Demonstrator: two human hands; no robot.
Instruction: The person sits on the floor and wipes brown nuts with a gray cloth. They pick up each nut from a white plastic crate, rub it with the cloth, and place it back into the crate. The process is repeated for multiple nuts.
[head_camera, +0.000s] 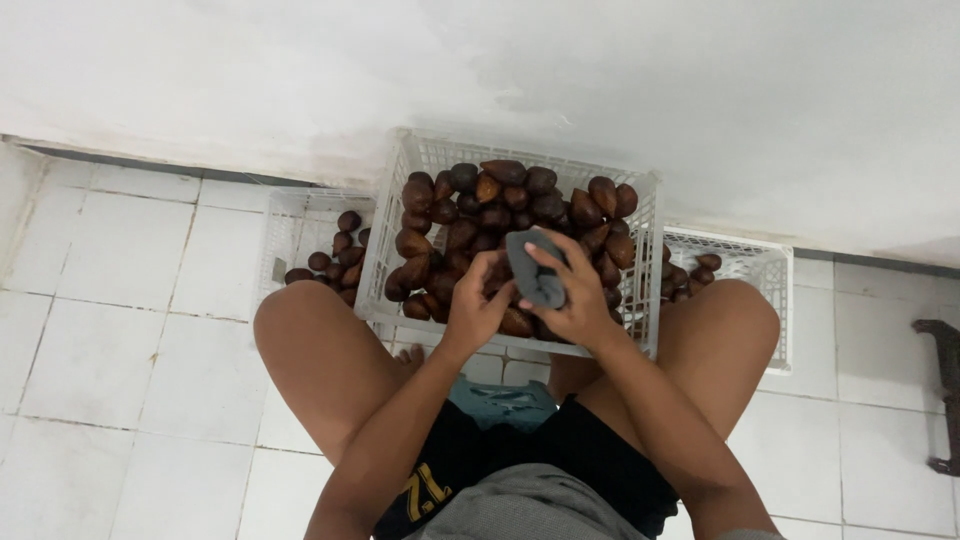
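Observation:
A white plastic crate (392, 210) stands between my knees, heaped with brown scaly snake fruits (500, 205). Both hands meet over its near side. My right hand (572, 300) grips a grey cloth (536, 265). My left hand (476, 305) closes on the cloth's left side, thumb up. Whether a fruit lies inside the cloth is hidden.
Two lower white crates flank the big one: the left crate (290, 215) holds several fruits, and so does the right crate (750, 262). My bare knees (310, 330) frame the crate. White floor tiles spread around; a white wall is behind. A dark object (942, 380) sits at far right.

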